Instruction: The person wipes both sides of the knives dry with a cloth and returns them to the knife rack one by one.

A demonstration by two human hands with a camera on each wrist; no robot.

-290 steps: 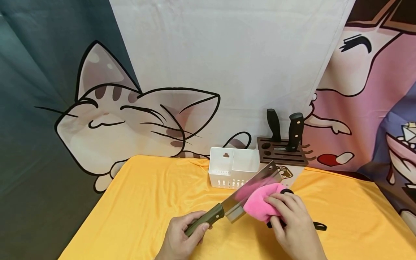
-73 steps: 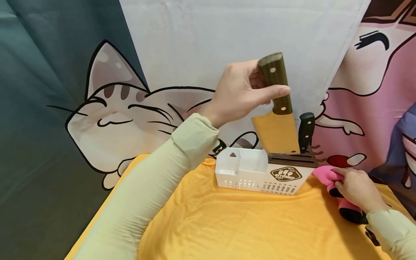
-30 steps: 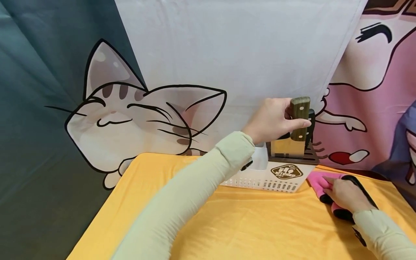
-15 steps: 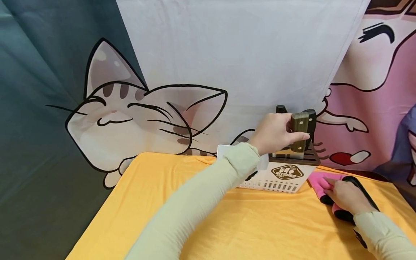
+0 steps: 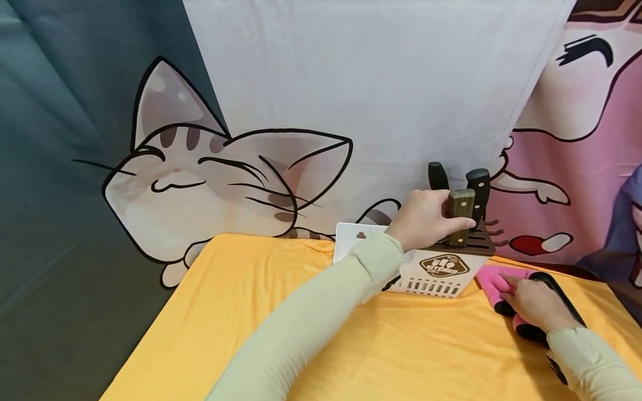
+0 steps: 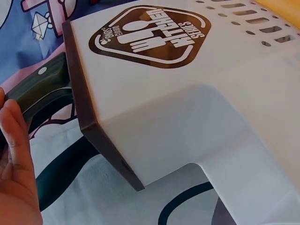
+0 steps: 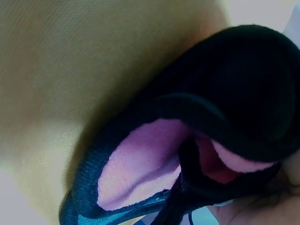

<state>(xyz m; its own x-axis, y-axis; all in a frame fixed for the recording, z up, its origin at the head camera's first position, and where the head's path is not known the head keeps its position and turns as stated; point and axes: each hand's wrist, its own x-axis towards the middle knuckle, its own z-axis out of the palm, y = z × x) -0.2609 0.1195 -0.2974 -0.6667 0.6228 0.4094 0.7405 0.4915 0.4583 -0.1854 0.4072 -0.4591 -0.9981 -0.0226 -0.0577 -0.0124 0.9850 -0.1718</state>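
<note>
My left hand [image 5: 426, 220] grips the green-brown handle of a cleaver [image 5: 460, 217], whose blade is out of sight in the brown slotted top of a white knife holder [image 5: 443, 273]. The left wrist view has the same handle [image 6: 44, 86] close against the holder's brown edge, with fingers [image 6: 16, 136] around it. At the right of the table, my right hand [image 5: 536, 301] holds a pink cloth with black trim [image 5: 494, 284] down on the tabletop. Folds of that cloth [image 7: 145, 154] fill the right wrist view, where the hand shows only at the lower right corner.
Two black-handled knives stand in the holder, one behind my left hand [image 5: 437, 176], the other beside the cleaver [image 5: 478, 192]. A white compartment [image 5: 346, 239] forms the holder's left part. Yellow cloth [image 5: 401, 351] covers the table; a printed curtain [image 5: 281, 83] hangs behind.
Earlier the right hand wiped the cleaver's blade with the pink cloth. Since then the left hand has carried the cleaver to the holder and lowered it into a slot; the cloth lies at the right.
</note>
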